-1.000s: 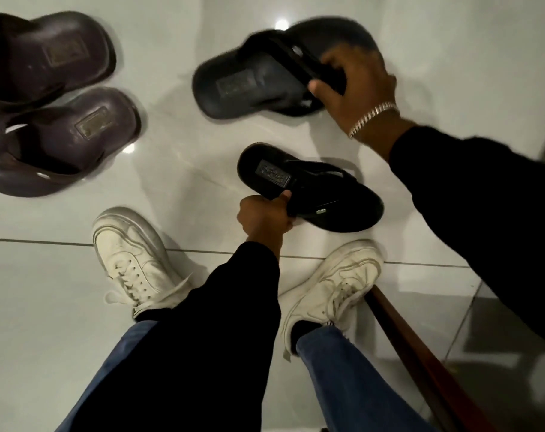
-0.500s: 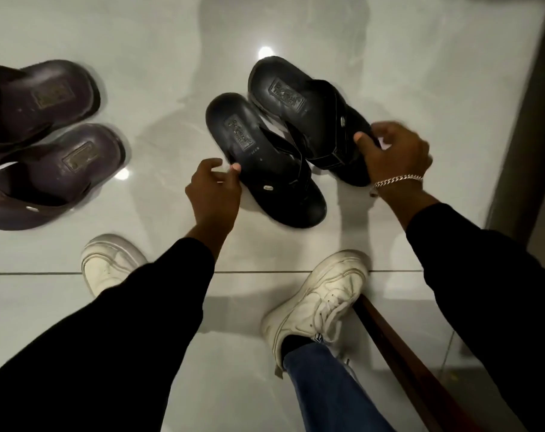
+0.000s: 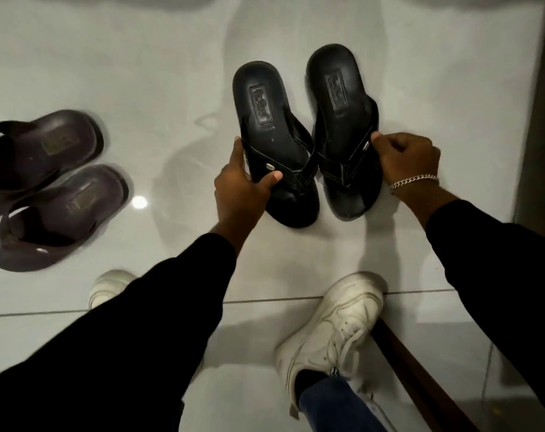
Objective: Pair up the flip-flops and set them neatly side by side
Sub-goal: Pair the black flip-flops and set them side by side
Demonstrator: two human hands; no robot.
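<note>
Two black flip-flops lie side by side on the pale tiled floor, heels pointing away from me. My left hand (image 3: 243,182) grips the outer edge and strap of the left black flip-flop (image 3: 265,120). My right hand (image 3: 408,160) pinches the outer strap of the right black flip-flop (image 3: 339,98). Their straps nearly touch in the middle. At the far left, a brown pair rests together at a slant: the upper brown flip-flop (image 3: 46,151) and the lower brown flip-flop (image 3: 62,219).
My white sneakers stand near the tile joint, the right sneaker (image 3: 336,332) in full view and the left sneaker (image 3: 109,286) mostly hidden by my sleeve. A dark wooden rail (image 3: 420,375) runs along the lower right, and a dark wall edge (image 3: 542,104) borders the right side.
Both black flip-flops have been turned from a slant to lie straight and parallel. My left hand has closed on the left one, and my right hand has taken the right one's strap.
</note>
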